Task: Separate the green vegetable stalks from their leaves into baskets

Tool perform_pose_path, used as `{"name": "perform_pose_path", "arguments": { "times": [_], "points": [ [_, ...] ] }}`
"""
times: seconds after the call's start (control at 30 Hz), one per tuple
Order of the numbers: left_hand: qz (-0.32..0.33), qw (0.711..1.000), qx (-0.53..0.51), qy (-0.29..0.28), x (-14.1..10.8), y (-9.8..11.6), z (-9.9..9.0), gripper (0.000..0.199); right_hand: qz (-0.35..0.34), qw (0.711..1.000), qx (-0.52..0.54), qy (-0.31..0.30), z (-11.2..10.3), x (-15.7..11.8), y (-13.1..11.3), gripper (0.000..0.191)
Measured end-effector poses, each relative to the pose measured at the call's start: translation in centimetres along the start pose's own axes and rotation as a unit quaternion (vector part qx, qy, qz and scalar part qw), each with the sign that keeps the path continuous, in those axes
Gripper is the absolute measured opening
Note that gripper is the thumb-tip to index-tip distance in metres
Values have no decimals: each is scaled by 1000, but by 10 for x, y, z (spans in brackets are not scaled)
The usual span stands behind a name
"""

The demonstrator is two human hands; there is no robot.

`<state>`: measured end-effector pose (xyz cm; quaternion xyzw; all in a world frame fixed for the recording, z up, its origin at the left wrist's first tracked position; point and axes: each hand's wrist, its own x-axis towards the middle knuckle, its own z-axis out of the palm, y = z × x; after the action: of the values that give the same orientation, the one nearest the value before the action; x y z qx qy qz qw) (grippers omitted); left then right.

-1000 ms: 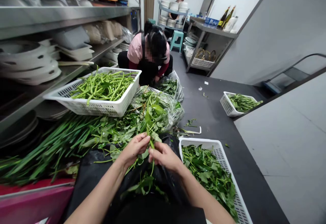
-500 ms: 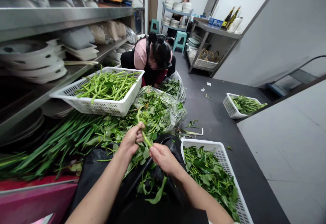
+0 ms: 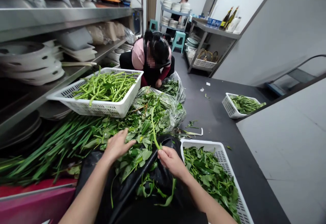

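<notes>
Between the thumb and fingers of my right hand (image 3: pixel 169 159) is the lower end of a long green stem (image 3: pixel 154 128), which points up and away from me. My left hand (image 3: pixel 117 145) is apart from the stem, fingers stretched out with the thumb spread, over the near edge of a heap of leafy greens (image 3: pixel 145 115). That heap lies partly in a clear plastic bag (image 3: pixel 177 115). Loose leaves (image 3: pixel 166 196) rest on the black apron (image 3: pixel 127 196) over my lap. A white basket (image 3: pixel 216 145) full of leafy stems stands beside my right forearm.
A white basket of cut green stems (image 3: pixel 107 88) sits beyond the heap, beside long green stalks (image 3: pixel 58 149). A person (image 3: pixel 155 57) crouches just past it. Steel shelves (image 3: pixel 68 16) line the left. Another basket of greens (image 3: pixel 230 108) stands on the floor at right.
My left hand has let go of the stem and moved left, its fingers opening. My right hand keeps the stem and has shifted slightly right. The crouching person's hand has come into view.
</notes>
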<state>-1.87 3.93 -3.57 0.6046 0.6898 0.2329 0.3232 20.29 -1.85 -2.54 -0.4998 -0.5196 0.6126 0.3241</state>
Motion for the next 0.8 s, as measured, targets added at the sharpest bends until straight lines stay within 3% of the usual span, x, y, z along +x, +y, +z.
{"name": "perform_pose_path", "arguments": {
  "times": [0.07,0.13,0.2,0.27,0.33,0.4,0.47,0.53,0.6,0.67,0.73,0.77,0.8],
  "points": [
    [0,982,-166,-89,-13,19,13,47,-9,1000,13,-13,6,6,0,41],
    [-14,940,-300,-164,-22,37,21,47,-5,998,42,-38,12,9,2,39],
    [-29,919,-369,-139,-28,51,24,41,23,997,54,-54,15,11,6,37],
    [-26,925,-374,-70,-33,59,22,34,44,998,10,-45,17,11,12,30],
    [-4,942,-334,-31,-39,64,18,28,17,993,-115,-15,17,9,16,28],
    [34,963,-267,-25,-45,68,16,23,-61,957,-284,4,19,6,17,31],
    [66,975,-212,-21,-48,68,15,22,-175,891,-416,-35,22,1,13,31],
    [65,980,-189,3,-42,64,10,26,-294,830,-461,-108,28,-4,6,31],
    [38,982,-176,64,-24,57,-6,28,-358,808,-445,-142,34,-4,-1,33],
    [23,982,-121,141,4,50,-35,28,-322,847,-411,-101,39,4,-5,37],
    [6,977,-21,210,39,47,-73,29,-230,902,-361,-64,43,23,-4,27],
    [-14,973,30,227,57,47,-93,30,-186,924,-328,-71,43,35,-2,19],
    [-33,969,70,234,75,49,-112,32,-149,941,-288,-94,42,50,1,30]
  ]
}}
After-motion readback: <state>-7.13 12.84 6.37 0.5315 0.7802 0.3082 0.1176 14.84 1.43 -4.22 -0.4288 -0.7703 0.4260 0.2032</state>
